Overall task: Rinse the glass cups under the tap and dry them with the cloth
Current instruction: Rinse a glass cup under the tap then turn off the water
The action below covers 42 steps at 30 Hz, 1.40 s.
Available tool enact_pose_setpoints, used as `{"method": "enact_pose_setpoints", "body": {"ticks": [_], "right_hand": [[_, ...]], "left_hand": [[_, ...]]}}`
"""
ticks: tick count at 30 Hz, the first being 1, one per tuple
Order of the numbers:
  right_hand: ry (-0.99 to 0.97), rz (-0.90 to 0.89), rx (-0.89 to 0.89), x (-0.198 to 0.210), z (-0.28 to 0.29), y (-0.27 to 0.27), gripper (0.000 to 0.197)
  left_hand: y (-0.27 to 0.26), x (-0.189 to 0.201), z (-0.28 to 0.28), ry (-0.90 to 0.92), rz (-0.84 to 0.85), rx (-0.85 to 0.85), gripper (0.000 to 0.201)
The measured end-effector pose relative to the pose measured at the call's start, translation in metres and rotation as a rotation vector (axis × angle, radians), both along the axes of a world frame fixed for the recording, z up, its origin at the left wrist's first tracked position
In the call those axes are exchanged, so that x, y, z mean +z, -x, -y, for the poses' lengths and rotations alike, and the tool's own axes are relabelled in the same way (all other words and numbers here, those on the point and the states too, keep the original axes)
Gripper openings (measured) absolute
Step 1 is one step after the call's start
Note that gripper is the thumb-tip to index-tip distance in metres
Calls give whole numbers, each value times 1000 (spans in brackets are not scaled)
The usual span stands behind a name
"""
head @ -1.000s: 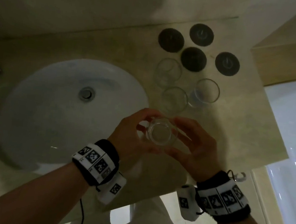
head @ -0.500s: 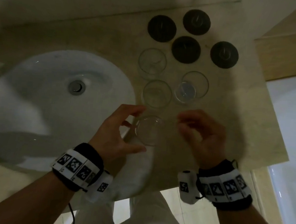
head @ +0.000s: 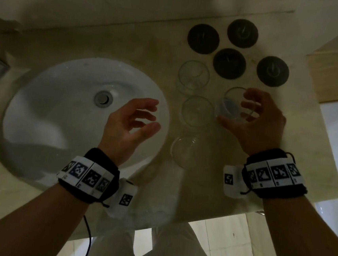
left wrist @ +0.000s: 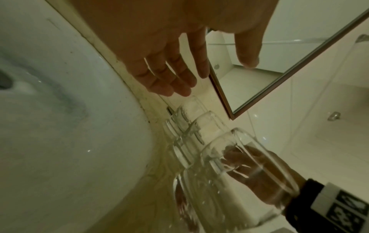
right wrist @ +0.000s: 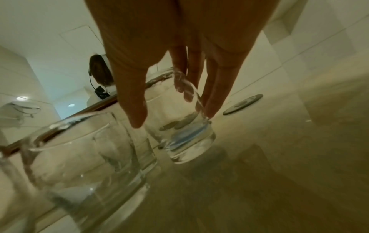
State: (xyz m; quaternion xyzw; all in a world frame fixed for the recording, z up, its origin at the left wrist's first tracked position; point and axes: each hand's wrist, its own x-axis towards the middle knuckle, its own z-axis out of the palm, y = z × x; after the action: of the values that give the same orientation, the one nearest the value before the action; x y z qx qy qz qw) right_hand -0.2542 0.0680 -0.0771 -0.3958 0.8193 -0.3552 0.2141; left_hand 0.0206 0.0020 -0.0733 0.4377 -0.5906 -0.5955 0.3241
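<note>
1. Since half a second ago, the right hand (head: 256, 124) has moved away from the near glass (head: 184, 150), which now stands alone on the counter (head: 151, 49), and has reached to the glass with the blue tint (head: 231, 106) at its base. The left hand (head: 130, 124) has moved away from the glasses and is now above the sink basin (head: 43, 99).
2. The right hand has its fingers (right wrist: 214, 97) and thumb spread around the blue-tinted glass (right wrist: 179, 126). In the right wrist view one fingertip touches the glass wall near the base. The thumb is in front of the other side, and I cannot tell if it presses the wall. The glass stands upright on the counter.
3. The left hand holds nothing. Its fingers (left wrist: 169, 78) are relaxed and a little bent, apart from each other, with the palm turned toward the glasses.
4. Two more glasses are near the right thumb: the middle glass (head: 197, 111) just beside the thumb tip and the far glass (head: 193, 76) beyond it.
5. Four dark round coasters (head: 229, 63) lie on the counter beyond the right fingertips.
6. The drain (head: 102, 98) is beyond the left fingertips.
</note>
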Motion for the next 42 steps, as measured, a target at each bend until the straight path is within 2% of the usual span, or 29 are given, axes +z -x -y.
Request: {"method": "enact_pose_setpoints", "body": {"ticks": [3, 6, 10, 13, 17, 19, 25, 27, 29, 31, 33, 35, 37, 39, 42], "right_hand": [[80, -45, -44, 26, 0, -6, 80], [178, -103, -16, 71, 3, -22, 82], [291, -182, 161, 127, 20, -67, 85], [316, -150, 314, 142, 41, -114, 88], [263, -70, 508, 132, 72, -192, 89], [245, -36, 571, 120, 86, -230, 88], [175, 71, 721, 79, 110, -314, 88], [96, 141, 751, 74, 116, -328, 81], [23, 250, 710, 71, 128, -336, 59], [14, 323, 577, 63, 152, -341, 39], [2, 339, 460, 50, 186, -348, 21], [-61, 340, 438, 37, 224, -361, 11], [-82, 324, 507, 26, 256, -377, 7], [-39, 265, 558, 18, 277, -388, 17], [-11, 145, 576, 14, 286, -391, 21]], "left_hand": [[-6, 13, 5, 4, -31, 46, 32], [-16, 29, 11, 17, -71, 57, 32], [-39, 53, 21, 81, -92, 24, 40], [-64, 63, 27, 164, -65, -2, 57], [-105, 63, 37, 200, 4, 30, 83], [-132, 59, 43, 201, 26, 87, 90], [-207, 30, 51, 170, 41, 249, 78], [-225, 17, 50, 115, 59, 275, 76], [-236, 1, 48, 48, 90, 294, 77], [-243, -16, 47, -48, 133, 328, 76], [-244, -31, 48, -160, 143, 391, 72], [-245, -45, 50, -228, 134, 452, 71], [-248, -54, 53, -248, 118, 503, 72], [-250, -58, 56, -252, 96, 532, 71], [-252, -61, 66, -264, 40, 546, 71]]}}
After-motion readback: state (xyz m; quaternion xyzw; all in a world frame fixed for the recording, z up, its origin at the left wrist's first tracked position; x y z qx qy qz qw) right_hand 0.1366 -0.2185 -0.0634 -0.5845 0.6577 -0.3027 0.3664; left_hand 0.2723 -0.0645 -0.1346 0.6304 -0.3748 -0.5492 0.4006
